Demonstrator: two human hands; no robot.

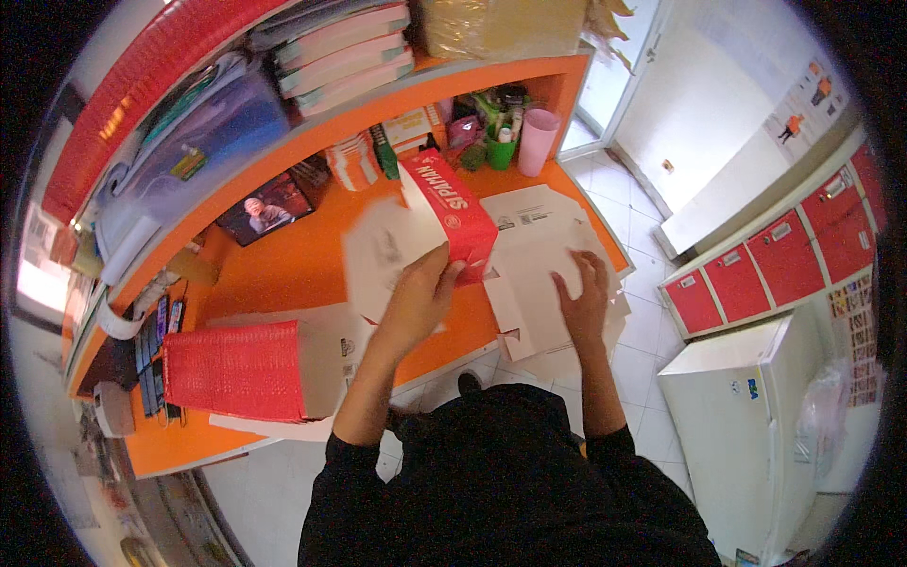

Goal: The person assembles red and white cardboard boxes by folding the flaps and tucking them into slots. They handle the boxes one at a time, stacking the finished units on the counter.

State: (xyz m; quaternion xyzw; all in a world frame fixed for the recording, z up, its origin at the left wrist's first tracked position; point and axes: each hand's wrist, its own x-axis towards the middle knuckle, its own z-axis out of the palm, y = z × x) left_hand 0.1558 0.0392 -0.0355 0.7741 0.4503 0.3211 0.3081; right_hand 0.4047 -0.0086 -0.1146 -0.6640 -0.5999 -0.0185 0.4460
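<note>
Left hand [416, 300]: grip closed on a red-and-white carton [446, 215], part-folded, held tilted above the orange table [283, 269]. Right hand [583, 300]: released, fingers spread, flat on a stack of flattened white carton blanks [539, 236] at the table's front edge. Red woven basket [231, 370] lies left of the hands, near the edge. Pink cup [538, 140] at the back under the shelf

— What sits at the back of the orange bench [283, 269]?
— A pink cup [538, 140], a green cup [500, 151] of pens, and a small screen [265, 208].
— And elsewhere?
— A red basket [231, 370] at the left, books [345, 52] on the shelf, red cabinets [784, 255] and a white freezer [746, 416] at the right.
</note>
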